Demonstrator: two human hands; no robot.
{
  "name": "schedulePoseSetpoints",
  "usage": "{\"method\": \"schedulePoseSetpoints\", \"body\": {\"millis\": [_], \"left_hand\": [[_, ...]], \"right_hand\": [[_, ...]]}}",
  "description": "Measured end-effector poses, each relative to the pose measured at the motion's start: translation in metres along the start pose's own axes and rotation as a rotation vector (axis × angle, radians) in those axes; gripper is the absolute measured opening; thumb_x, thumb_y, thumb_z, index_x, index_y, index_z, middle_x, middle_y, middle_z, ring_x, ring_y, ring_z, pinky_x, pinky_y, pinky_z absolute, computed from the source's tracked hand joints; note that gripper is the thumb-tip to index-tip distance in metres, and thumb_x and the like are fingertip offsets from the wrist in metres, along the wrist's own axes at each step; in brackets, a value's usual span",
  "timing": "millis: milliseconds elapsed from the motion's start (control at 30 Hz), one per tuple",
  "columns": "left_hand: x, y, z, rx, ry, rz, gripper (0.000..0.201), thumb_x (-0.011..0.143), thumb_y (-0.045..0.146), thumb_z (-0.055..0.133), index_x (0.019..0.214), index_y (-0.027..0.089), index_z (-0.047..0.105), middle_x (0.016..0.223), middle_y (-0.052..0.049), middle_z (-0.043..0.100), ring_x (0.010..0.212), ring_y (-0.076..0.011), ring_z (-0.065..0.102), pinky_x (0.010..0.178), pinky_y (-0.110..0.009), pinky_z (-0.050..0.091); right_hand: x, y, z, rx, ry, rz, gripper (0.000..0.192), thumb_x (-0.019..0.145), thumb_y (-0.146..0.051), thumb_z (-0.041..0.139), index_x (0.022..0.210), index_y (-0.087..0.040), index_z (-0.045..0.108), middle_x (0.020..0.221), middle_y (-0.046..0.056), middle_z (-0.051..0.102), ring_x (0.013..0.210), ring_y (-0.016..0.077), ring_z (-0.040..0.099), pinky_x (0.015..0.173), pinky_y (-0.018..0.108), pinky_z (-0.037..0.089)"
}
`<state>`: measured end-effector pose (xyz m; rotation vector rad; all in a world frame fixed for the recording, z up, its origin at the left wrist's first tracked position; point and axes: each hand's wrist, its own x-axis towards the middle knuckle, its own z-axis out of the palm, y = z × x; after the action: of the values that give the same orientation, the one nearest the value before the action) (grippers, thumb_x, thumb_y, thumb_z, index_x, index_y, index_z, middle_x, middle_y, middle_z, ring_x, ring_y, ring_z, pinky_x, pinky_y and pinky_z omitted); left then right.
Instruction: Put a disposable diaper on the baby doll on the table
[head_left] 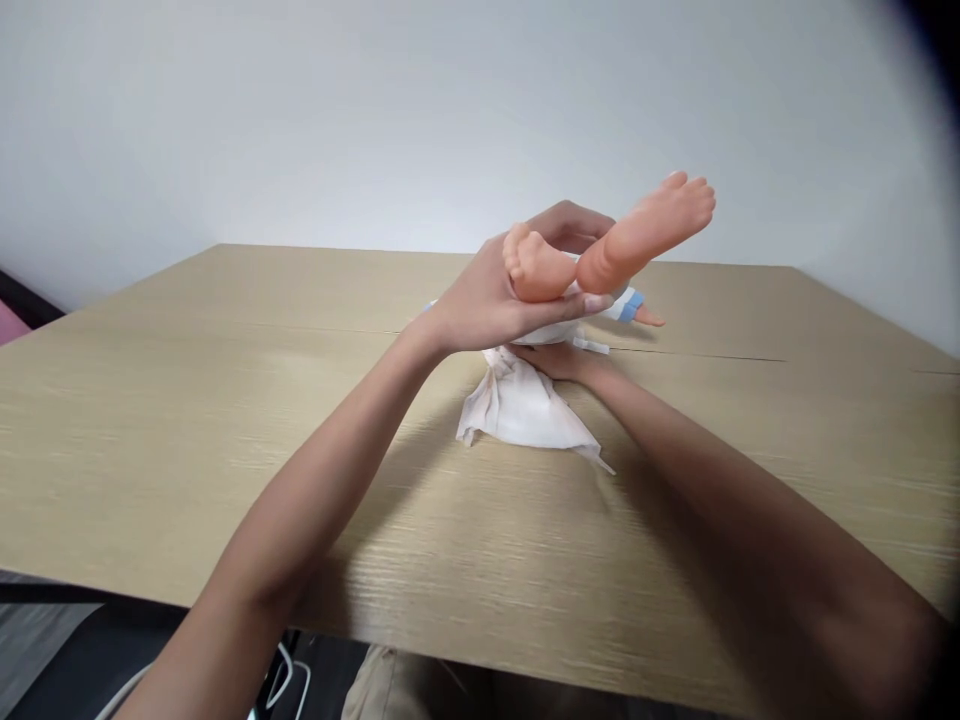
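A baby doll [645, 235] lies on its back, with both bare legs raised toward me. Its sleeve [628, 306], white with a blue cuff, and one small hand show at the right. My left hand [484, 295] is closed around the lower legs, thumb in front and fingers behind. Low under the doll is my right hand [559, 360], its fingers hidden beneath the body and white material. Toward me from there spreads a thin white diaper [529, 408], bunched at its far end and wider at the near edge. A white tab sticks out beside my right wrist.
The wooden table [187, 420] has a seam running across behind the doll. A pale wall [375, 120] rises at its far edge. Below the near edge are white cables [283, 680] and my trouser leg [386, 685]. Something pink [11, 318] shows at far left.
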<state>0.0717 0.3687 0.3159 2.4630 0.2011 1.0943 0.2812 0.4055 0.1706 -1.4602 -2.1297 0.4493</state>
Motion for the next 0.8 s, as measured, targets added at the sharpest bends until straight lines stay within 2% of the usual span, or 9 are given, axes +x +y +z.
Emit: {"method": "schedulePoseSetpoints", "body": {"millis": [133,233,300,367,433,533,600,700,800], "left_hand": [[-0.007,0.002,0.001,-0.039,-0.016,-0.043,0.047,0.102,0.058,0.081,0.135,0.027,0.07,0.133,-0.006,0.074,0.141,-0.0401,0.068,0.113,-0.06,0.059],[-0.016,0.001,0.007,-0.093,-0.031,-0.038,0.046,0.099,0.053,0.086,0.134,0.026,0.073,0.135,-0.009,0.075,0.135,-0.0378,0.07,0.112,-0.055,0.06],[-0.023,0.001,0.014,-0.11,-0.062,-0.06,0.046,0.097,0.05,0.089,0.132,0.025,0.074,0.136,-0.011,0.076,0.129,-0.0347,0.072,0.11,-0.051,0.06],[-0.03,0.002,0.02,-0.122,-0.093,-0.079,0.047,0.095,0.049,0.091,0.131,0.024,0.075,0.136,-0.012,0.077,0.123,-0.0311,0.073,0.108,-0.047,0.061],[-0.039,0.006,0.023,-0.143,-0.116,-0.076,0.048,0.093,0.046,0.092,0.133,0.024,0.075,0.138,-0.012,0.077,0.122,-0.0289,0.073,0.11,-0.046,0.06],[-0.057,0.011,0.012,-0.119,-0.171,-0.07,0.051,0.092,0.044,0.091,0.135,0.025,0.072,0.141,-0.012,0.076,0.129,-0.03,0.072,0.115,-0.047,0.057],[-0.074,0.011,-0.003,-0.017,-0.236,-0.095,0.05,0.093,0.043,0.088,0.137,0.026,0.072,0.141,-0.012,0.076,0.13,-0.0317,0.071,0.116,-0.049,0.057],[-0.107,0.002,-0.023,0.163,-0.388,-0.097,0.043,0.096,0.035,0.08,0.138,0.028,0.074,0.143,-0.011,0.076,0.137,-0.0356,0.068,0.124,-0.055,0.051],[-0.137,-0.009,-0.028,0.324,-0.529,-0.085,0.059,0.089,0.015,0.073,0.146,0.031,0.073,0.159,-0.007,0.07,0.158,-0.0393,0.051,0.134,-0.06,0.037]], "right_hand": [[-0.052,-0.015,-0.025,0.005,-0.013,-0.026,0.046,0.119,-0.054,0.049,0.141,-0.024,0.075,0.16,0.013,0.07,0.154,0.039,0.059,0.128,0.057,0.049],[-0.101,-0.037,-0.043,-0.027,0.174,0.074,0.042,0.116,-0.06,0.054,0.117,-0.026,0.079,0.131,0.013,0.082,0.131,0.0424,0.071,0.116,0.068,0.054],[-0.124,-0.054,-0.05,-0.02,0.399,0.119,0.044,0.105,-0.066,0.073,0.127,-0.028,0.072,0.129,0.013,0.08,0.123,0.0438,0.073,0.108,0.069,0.058],[-0.133,-0.069,-0.053,0.036,0.503,0.028,0.061,0.099,-0.06,0.082,0.147,-0.029,0.061,0.142,0.014,0.075,0.131,0.0429,0.07,0.11,0.065,0.059],[-0.132,-0.076,-0.053,0.111,0.442,-0.137,0.06,0.103,-0.05,0.076,0.156,-0.027,0.055,0.153,0.014,0.069,0.14,0.039,0.067,0.116,0.059,0.058],[-0.129,-0.069,-0.055,0.13,0.267,-0.297,0.055,0.104,-0.042,0.068,0.156,-0.024,0.059,0.158,0.014,0.068,0.14,0.0355,0.069,0.118,0.055,0.058],[-0.133,-0.056,-0.059,0.079,0.192,-0.347,0.055,0.103,-0.042,0.067,0.156,-0.026,0.062,0.159,0.013,0.069,0.142,0.0367,0.068,0.119,0.056,0.058],[-0.146,-0.032,-0.066,0.022,0.133,-0.41,0.04,0.106,-0.036,0.058,0.142,-0.03,0.074,0.153,0.008,0.074,0.15,0.0363,0.064,0.126,0.059,0.052],[-0.158,-0.009,-0.067,-0.059,0.069,-0.513,0.039,0.107,-0.029,0.049,0.132,-0.029,0.078,0.151,0.008,0.076,0.155,0.0337,0.061,0.129,0.06,0.049]]}}
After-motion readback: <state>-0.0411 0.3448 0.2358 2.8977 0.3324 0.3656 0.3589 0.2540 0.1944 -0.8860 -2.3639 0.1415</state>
